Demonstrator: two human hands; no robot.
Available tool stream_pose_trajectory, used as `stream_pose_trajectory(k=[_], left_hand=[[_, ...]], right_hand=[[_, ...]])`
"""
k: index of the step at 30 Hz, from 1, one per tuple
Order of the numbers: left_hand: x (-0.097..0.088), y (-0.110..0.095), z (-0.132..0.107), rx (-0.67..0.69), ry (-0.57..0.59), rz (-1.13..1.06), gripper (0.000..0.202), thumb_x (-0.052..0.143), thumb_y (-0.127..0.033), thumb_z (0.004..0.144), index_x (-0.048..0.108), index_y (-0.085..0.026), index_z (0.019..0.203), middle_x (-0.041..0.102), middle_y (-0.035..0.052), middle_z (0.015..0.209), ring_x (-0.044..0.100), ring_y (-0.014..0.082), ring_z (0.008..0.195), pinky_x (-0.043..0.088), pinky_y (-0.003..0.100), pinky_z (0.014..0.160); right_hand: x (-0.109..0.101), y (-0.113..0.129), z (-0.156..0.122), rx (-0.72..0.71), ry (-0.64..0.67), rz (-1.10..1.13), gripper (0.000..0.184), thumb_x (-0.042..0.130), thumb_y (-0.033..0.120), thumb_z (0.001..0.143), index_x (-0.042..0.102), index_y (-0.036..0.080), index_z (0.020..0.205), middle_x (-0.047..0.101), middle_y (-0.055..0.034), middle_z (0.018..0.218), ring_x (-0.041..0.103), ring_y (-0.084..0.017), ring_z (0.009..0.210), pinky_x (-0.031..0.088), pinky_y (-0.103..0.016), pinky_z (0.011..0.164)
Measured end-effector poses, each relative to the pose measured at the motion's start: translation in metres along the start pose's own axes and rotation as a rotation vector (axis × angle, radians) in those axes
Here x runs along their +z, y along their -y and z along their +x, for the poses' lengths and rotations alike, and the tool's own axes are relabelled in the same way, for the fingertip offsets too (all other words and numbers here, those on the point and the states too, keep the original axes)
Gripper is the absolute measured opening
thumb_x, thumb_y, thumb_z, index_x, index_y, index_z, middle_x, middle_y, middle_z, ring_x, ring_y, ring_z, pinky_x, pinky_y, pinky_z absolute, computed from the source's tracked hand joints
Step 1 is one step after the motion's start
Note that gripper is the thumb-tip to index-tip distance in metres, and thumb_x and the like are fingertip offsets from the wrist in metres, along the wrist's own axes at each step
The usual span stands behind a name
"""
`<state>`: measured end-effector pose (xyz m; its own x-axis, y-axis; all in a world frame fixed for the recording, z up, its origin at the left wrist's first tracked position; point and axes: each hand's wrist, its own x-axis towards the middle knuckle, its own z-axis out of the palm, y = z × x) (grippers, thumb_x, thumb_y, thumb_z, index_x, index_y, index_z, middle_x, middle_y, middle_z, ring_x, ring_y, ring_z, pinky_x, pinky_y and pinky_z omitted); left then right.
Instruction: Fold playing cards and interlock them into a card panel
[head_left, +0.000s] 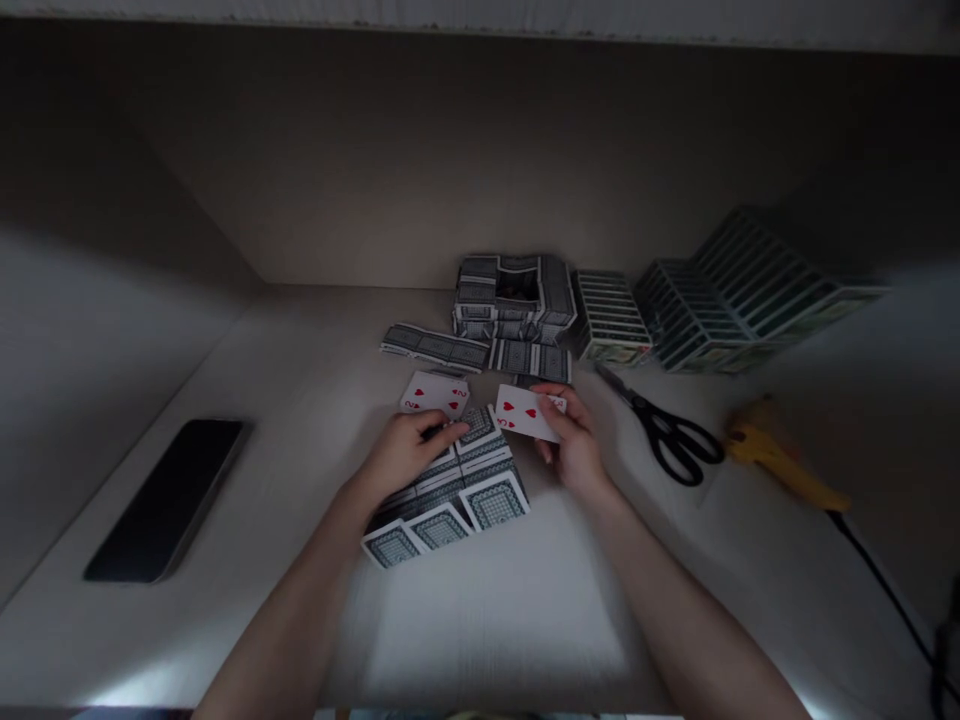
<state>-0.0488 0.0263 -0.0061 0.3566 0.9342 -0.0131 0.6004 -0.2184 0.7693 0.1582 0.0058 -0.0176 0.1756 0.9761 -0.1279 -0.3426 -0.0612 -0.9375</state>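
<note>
My right hand (574, 430) pinches a playing card (517, 412), the three of hearts, face up, just right of a block built from playing cards (431, 525). This block shows dark green patterned backs with white borders. My left hand (416, 450) grips its far left part, the thumb lying over the top and the other fingers partly hidden. Beyond that hand lies a two of hearts card (424, 388), face up, near the block's far edge.
Behind stand a box made of cards (555, 290), flat card strips (435, 346) and stepped card structures (720, 310). Black-handled scissors (667, 437) and a yellow glue gun (787, 470) with a cord lie right. A dark phone (169, 500) lies left. Walls enclose the back and left.
</note>
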Motion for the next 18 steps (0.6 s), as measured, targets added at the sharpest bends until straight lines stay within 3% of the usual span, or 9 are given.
stream_pose_trajectory(k=[18], left_hand=[[0.000, 0.010, 0.001, 0.022, -0.073, 0.115, 0.035, 0.053, -0.048, 0.072, 0.060, -0.015, 0.063, 0.056, -0.0029, 0.054, 0.047, 0.0084, 0.053, 0.034, 0.018, 0.050]], right_hand=[[-0.010, -0.004, 0.005, -0.078, -0.010, -0.083, 0.029, 0.056, 0.042, 0.071, 0.057, 0.019, 0.088, 0.052, 0.0052, 0.054, 0.036, -0.005, 0.033, 0.022, -0.015, 0.024]])
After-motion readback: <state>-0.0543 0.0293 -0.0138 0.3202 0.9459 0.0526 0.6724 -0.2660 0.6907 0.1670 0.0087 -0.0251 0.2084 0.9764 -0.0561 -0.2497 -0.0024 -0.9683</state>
